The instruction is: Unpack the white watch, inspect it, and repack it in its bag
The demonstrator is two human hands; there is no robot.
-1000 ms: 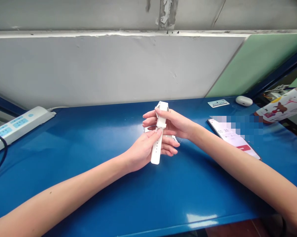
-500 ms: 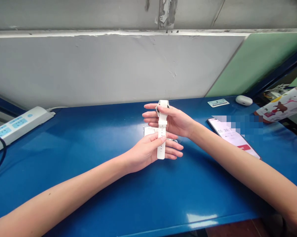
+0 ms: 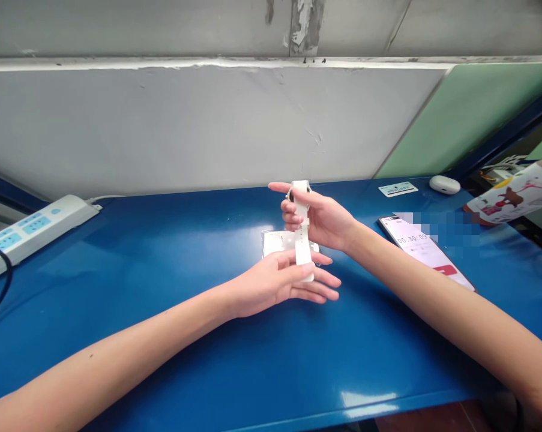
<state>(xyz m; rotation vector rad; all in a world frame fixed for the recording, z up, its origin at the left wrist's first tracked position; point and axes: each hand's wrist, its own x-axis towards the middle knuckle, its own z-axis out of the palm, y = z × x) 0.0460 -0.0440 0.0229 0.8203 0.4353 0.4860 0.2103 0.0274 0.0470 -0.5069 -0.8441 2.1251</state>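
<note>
A white wristwatch [image 3: 303,243] hangs between my two hands, its strap running lengthwise toward me. Around its upper end, my right hand [image 3: 322,216] grips the watch with thumb in front and the lower fingers curled, while the index finger points left. My left hand [image 3: 282,276] pinches the strap's lower tip between thumb and fingers, the other fingers stretched out to the right. The watch face is mostly hidden by the strap and my right hand. Behind the strap, a small white packet [image 3: 273,242] in clear plastic lies on the table, partly covered by my hands.
On the blue table [image 3: 185,372], a phone [image 3: 426,252] showing a timer lies at the right. Beyond it are a white card [image 3: 398,189] and a white earbud case [image 3: 445,185]. A printed container [image 3: 514,195] stands far right. A white power strip [image 3: 32,231] lies at the left.
My right hand's lower fingers have curled in around the watch. The strap's lower end has swung slightly right and up, with my left hand still at its tip.
</note>
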